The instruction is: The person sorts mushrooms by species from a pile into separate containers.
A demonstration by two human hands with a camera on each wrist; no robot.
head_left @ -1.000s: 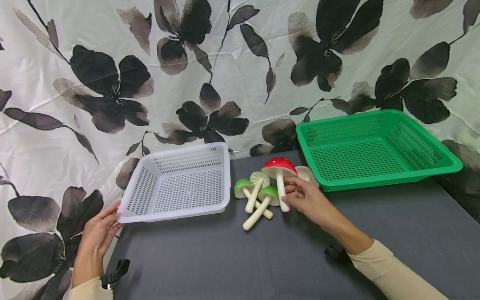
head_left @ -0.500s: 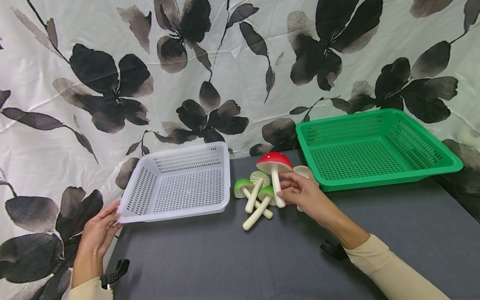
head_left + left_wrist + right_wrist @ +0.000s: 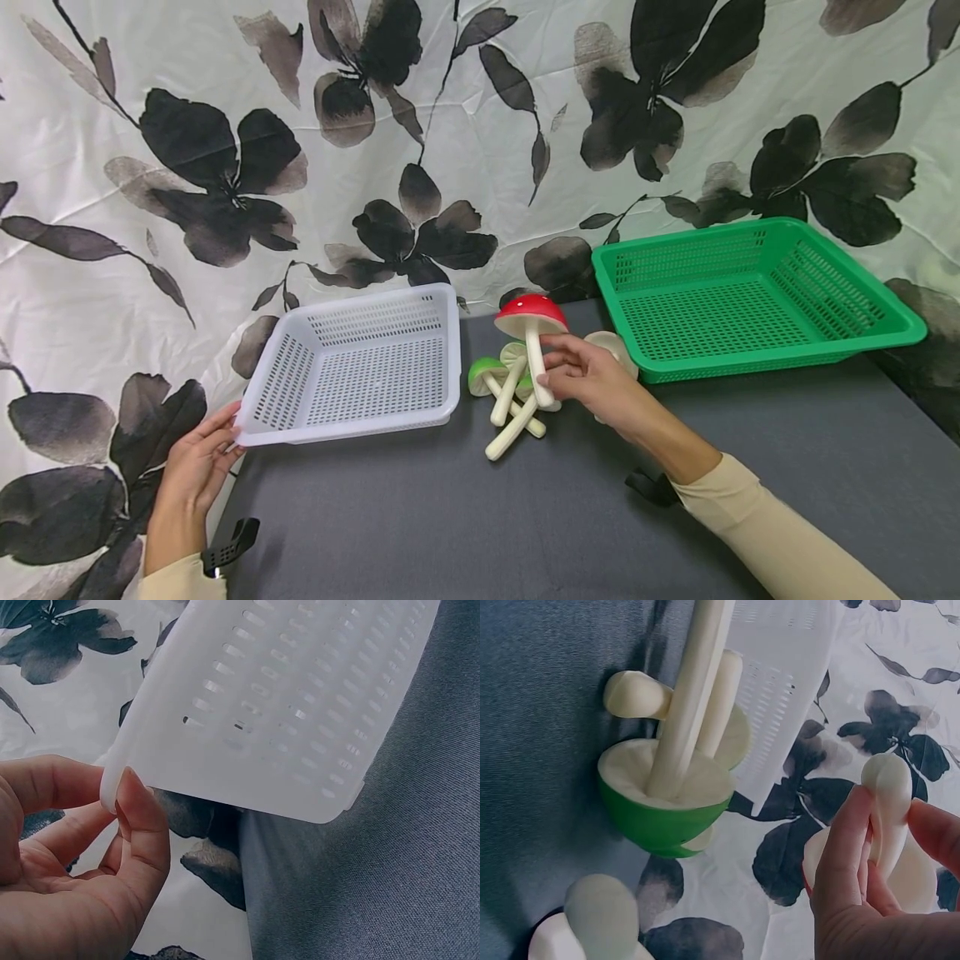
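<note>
In the head view my left hand (image 3: pixel 197 462) holds the near left corner of a white plastic basket (image 3: pixel 352 433). The left wrist view shows its rim (image 3: pixel 135 742) pinched between thumb and fingers. My right hand (image 3: pixel 588 379) pinches the pale stem of a red-capped toy mushroom (image 3: pixel 531 315), raised cap-up above a small pile. That pile is made of green-capped toy mushrooms (image 3: pixel 487 367) with crossed stems, one partly covered by the held stem. Another pale mushroom (image 3: pixel 609 340) lies behind my right hand, mostly hidden.
A green plastic basket (image 3: pixel 780 354) stands at the back right, with the mushroom pile between it and the white basket. Dark grey cloth (image 3: pixel 420 517) covers the table. A white floral curtain (image 3: pixel 525 167) hangs along the back and left sides.
My right hand has carried the red-capped mushroom left and slightly upward, over the green-capped ones. My left hand and both baskets have stayed put.
</note>
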